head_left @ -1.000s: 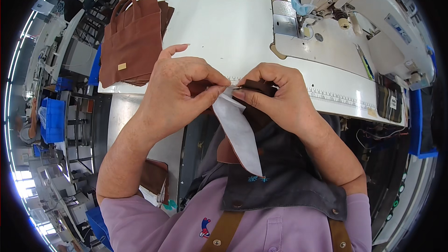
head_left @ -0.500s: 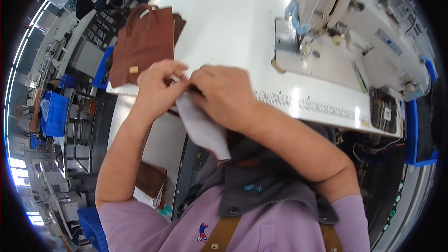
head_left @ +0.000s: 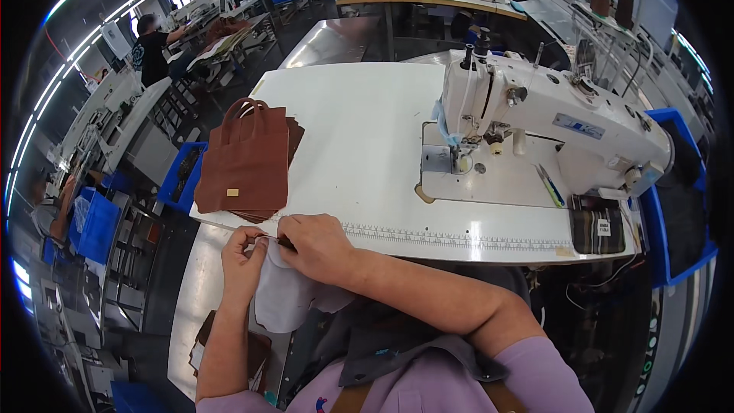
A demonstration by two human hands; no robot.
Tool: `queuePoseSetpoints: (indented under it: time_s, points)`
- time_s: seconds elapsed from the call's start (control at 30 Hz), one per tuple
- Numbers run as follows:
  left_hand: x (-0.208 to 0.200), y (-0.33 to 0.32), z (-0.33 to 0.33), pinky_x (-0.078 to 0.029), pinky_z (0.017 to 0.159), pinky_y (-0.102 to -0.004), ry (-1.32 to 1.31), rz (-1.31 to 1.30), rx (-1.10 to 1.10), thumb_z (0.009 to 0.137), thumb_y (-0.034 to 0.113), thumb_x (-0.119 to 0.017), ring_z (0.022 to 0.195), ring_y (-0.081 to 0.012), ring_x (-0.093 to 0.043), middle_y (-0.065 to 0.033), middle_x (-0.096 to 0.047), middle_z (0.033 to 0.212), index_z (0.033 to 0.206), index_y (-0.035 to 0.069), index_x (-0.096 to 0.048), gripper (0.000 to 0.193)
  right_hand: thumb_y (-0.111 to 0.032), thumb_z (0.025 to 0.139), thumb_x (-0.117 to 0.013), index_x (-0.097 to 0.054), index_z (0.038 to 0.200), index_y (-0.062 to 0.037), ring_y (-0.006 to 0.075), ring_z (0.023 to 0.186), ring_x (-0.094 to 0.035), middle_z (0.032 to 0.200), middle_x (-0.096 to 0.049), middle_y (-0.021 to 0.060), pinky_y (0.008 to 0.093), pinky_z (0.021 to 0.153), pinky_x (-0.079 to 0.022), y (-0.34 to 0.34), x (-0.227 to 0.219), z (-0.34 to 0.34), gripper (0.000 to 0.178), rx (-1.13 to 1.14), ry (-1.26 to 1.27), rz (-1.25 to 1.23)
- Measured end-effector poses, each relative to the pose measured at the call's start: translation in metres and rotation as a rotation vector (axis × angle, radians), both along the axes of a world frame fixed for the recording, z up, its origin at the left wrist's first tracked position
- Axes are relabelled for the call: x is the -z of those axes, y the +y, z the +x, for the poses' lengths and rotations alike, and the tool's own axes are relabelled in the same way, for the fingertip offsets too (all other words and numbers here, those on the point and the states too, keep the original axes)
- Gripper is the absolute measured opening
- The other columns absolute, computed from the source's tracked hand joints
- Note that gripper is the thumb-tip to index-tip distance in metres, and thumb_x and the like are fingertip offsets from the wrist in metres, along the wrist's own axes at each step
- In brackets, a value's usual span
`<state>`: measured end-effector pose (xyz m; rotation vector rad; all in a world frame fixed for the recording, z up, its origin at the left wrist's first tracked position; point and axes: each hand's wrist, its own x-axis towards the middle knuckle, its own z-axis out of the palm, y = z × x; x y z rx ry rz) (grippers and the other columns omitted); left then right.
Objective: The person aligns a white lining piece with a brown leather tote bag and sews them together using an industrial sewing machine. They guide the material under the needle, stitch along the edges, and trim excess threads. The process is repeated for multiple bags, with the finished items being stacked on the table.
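Note:
My left hand (head_left: pixel 243 264) and my right hand (head_left: pixel 312 246) are close together at the near left edge of the white sewing table (head_left: pixel 352 138). Both pinch the upper edge of a pale grey piece of cloth (head_left: pixel 281 297), which hangs down in front of me. A thin brown edge shows between the fingers, and part of the cloth is hidden behind my right hand. Just beyond my hands lies a stack of brown bag panels (head_left: pixel 248 157) with handles. The top panel bears a small gold-coloured tag.
A white sewing machine (head_left: pixel 566 107) stands on the table's right side. Near it lie a slim green-and-blue tool (head_left: pixel 549 186) and a dark striped pouch (head_left: pixel 599 226). A ruler strip (head_left: pixel 459 241) follows the near edge. Brown pieces (head_left: pixel 260 356) lie below my left forearm. Blue bins (head_left: pixel 183 176) stand beside the table.
The view has lifted, showing more of the room. My hands sit lower in it, nearer the table's front edge, and the cloth hangs more spread out. Both hands still grip it.

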<state>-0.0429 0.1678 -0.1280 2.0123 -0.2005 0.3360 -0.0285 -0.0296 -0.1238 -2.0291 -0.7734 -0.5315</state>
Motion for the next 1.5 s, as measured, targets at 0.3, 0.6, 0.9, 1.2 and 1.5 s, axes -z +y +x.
queuePoseSetpoints:
  time_s: [0.3, 0.6, 0.9, 1.2, 1.5]
  points:
    - [-0.11, -0.131, 0.018, -0.052, 0.082, -0.0414, -0.706, 0.729, 0.229, 0.077, -0.003, -0.065, 0.089, -0.0365, -0.062, -0.0158, -0.062, 0.094, 0.097, 0.0, -0.062, 0.02, -0.01, 0.089, -0.07, -0.056, 0.094, -0.001, 0.0294, 0.064, -0.065, 0.079, -0.066, 0.0156, 0.038, 0.06, -0.051, -0.097, -0.037, -0.021, 0.018, 0.106, 0.394, 0.371]
    - [-0.015, -0.269, 0.101, -0.05, 0.079, -0.0432, -0.537, 0.695, 0.88, 0.081, 0.003, -0.058, 0.092, -0.0333, -0.061, -0.0113, -0.059, 0.091, 0.083, 0.003, -0.062, 0.004, -0.005, 0.083, -0.071, -0.06, 0.095, -0.0037, 0.035, 0.069, -0.066, 0.077, -0.066, 0.0129, 0.0426, 0.067, -0.054, -0.205, 0.021, -0.031, 0.017, 0.517, 0.122, -0.036]
    - [-0.013, -0.292, 0.104, -0.046, 0.082, -0.0432, -0.49, 0.724, 0.86, 0.086, 0.01, -0.061, 0.092, -0.031, -0.06, -0.01, -0.061, 0.095, 0.088, 0.005, -0.067, 0.008, -0.015, 0.082, -0.074, -0.073, 0.107, -0.0052, 0.0226, 0.099, -0.061, 0.108, -0.068, 0.0053, 0.0382, 0.075, -0.052, -0.246, 0.013, -0.046, 0.027, 0.435, -0.057, -0.474]
    - [-0.002, -0.284, 0.112, -0.037, 0.094, -0.0425, -0.363, 0.501, 0.82, 0.085, 0.012, -0.065, 0.105, -0.0234, -0.056, -0.0044, -0.06, 0.103, 0.096, 0.009, -0.064, 0.011, -0.022, 0.083, -0.075, -0.075, 0.111, -0.0109, 0.0217, 0.109, -0.058, 0.122, -0.066, 0.002, 0.0363, 0.086, -0.044, -0.251, 0.005, -0.047, 0.03, 0.439, -0.016, -0.572]
    - [-0.009, -0.292, 0.127, -0.045, 0.089, -0.0413, -0.208, 0.545, 0.954, 0.08, 0.007, -0.068, 0.091, -0.027, -0.062, -0.0065, -0.064, 0.096, 0.098, 0.006, -0.062, 0.02, -0.024, 0.083, -0.075, -0.076, 0.109, -0.013, 0.0217, 0.111, -0.058, 0.12, -0.067, 0.0024, 0.0369, 0.088, -0.044, -0.253, 0.004, -0.044, 0.029, 0.442, -0.011, -0.553]
